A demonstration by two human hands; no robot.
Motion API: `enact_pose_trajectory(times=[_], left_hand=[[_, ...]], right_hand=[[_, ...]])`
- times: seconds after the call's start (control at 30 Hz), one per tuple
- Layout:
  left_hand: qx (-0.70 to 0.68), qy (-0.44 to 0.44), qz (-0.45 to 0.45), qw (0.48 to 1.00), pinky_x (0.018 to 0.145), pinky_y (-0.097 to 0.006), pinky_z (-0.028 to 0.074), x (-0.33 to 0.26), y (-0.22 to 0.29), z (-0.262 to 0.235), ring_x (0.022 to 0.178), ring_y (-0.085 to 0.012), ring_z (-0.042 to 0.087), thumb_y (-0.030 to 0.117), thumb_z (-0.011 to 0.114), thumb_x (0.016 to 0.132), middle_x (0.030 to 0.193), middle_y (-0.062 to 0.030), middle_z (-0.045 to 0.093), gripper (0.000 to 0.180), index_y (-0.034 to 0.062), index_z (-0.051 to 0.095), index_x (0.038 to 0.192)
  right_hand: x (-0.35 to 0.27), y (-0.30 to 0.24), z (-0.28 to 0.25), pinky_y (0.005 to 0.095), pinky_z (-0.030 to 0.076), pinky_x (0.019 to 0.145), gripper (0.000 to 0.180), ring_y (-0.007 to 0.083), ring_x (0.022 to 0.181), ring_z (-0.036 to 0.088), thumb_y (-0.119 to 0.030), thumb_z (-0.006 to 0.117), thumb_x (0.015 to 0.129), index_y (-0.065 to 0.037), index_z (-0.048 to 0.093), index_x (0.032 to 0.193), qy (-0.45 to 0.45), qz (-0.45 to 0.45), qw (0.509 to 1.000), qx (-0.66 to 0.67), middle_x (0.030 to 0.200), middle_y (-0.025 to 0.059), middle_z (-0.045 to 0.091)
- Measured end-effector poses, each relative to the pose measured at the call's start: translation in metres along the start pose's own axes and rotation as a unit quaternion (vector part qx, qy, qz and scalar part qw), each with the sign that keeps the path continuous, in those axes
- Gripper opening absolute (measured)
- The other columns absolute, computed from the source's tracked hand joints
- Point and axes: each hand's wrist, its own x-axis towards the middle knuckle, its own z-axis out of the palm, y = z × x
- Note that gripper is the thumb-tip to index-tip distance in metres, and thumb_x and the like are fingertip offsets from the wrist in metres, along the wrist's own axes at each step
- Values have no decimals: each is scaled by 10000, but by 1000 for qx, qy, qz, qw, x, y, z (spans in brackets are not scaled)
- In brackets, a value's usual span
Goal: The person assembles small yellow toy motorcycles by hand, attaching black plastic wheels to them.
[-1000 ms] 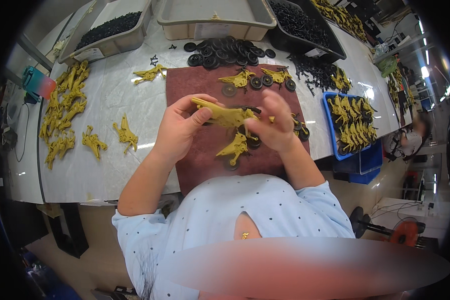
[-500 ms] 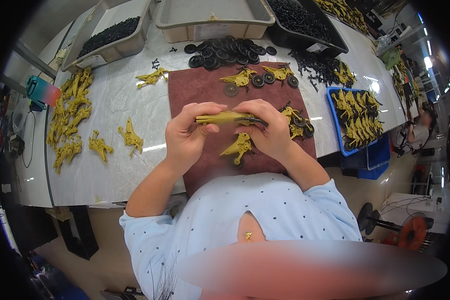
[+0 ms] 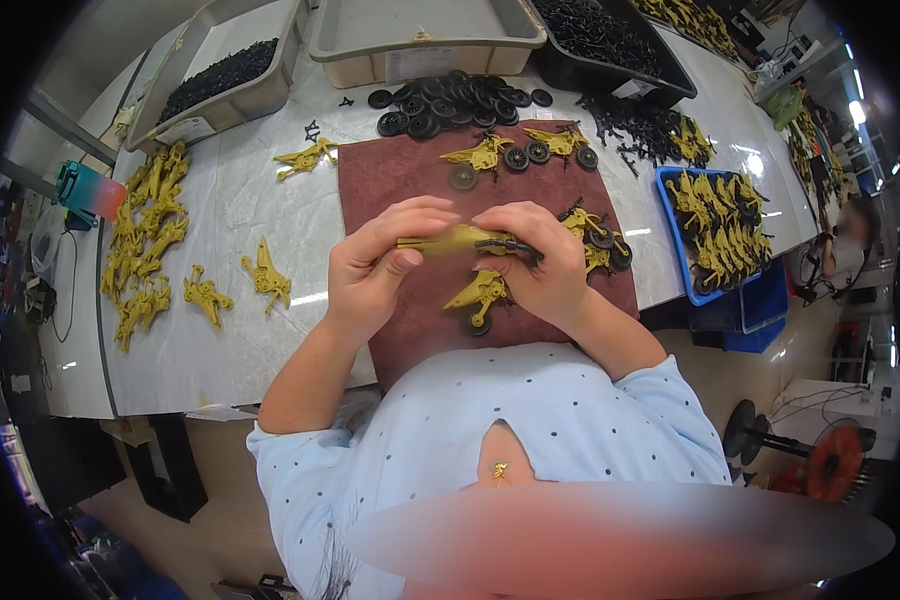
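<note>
Both hands hold one yellow toy motorbike frame [image 3: 457, 239] level above a maroon cloth mat [image 3: 400, 175]. My left hand [image 3: 380, 265] grips its left end, thumb underneath. My right hand [image 3: 538, 262] pinches the right end, where a small black part [image 3: 507, 245] sits against the frame. Just below the hands, a yellow bike with a black wheel [image 3: 477, 297] lies on the mat. Another wheeled bike [image 3: 598, 236] lies beside my right hand.
Two wheeled bikes [image 3: 518, 150] lie at the mat's far edge, behind them a heap of black wheels [image 3: 450, 100]. Bare yellow frames [image 3: 145, 240] lie left. A blue tray [image 3: 715, 225] of yellow bikes stands right. Grey bins [image 3: 425, 30] line the back.
The frame has been lowered and turned level between both hands, and the hands have drawn closer together over the mat.
</note>
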Motion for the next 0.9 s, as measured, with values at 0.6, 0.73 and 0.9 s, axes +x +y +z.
enact_pose_trajectory(times=[0.6, 0.73, 0.9], left_hand=[[149, 40, -15, 988, 950, -343, 438, 5, 6, 2, 1124, -247, 572, 218, 647, 893, 1122, -112, 656, 311, -1, 652, 1113], [169, -37, 16, 985, 939, -346, 437, 2, 0, -9, 1086, -261, 589, 181, 669, 867, 1128, -112, 655, 260, 17, 650, 1069], [176, -4, 42, 984, 876, -333, 462, -2, -5, 2, 971, -243, 615, 135, 653, 875, 1061, -108, 664, 163, 12, 626, 979]], right_hand=[[-9, -2, 4, 340, 516, 730, 394, 281, 827, 642, -121, 810, 700, -12, 617, 1026, 11, 34, 999, 0, 948, 123, 669], [-7, 0, 6, 345, 518, 752, 402, 281, 845, 647, -133, 807, 703, -8, 618, 1035, 10, 0, 1000, -13, 953, 121, 672], [-10, 3, 12, 337, 525, 741, 391, 283, 847, 653, -135, 799, 712, -4, 618, 1033, 16, -12, 1000, -19, 942, 118, 669]])
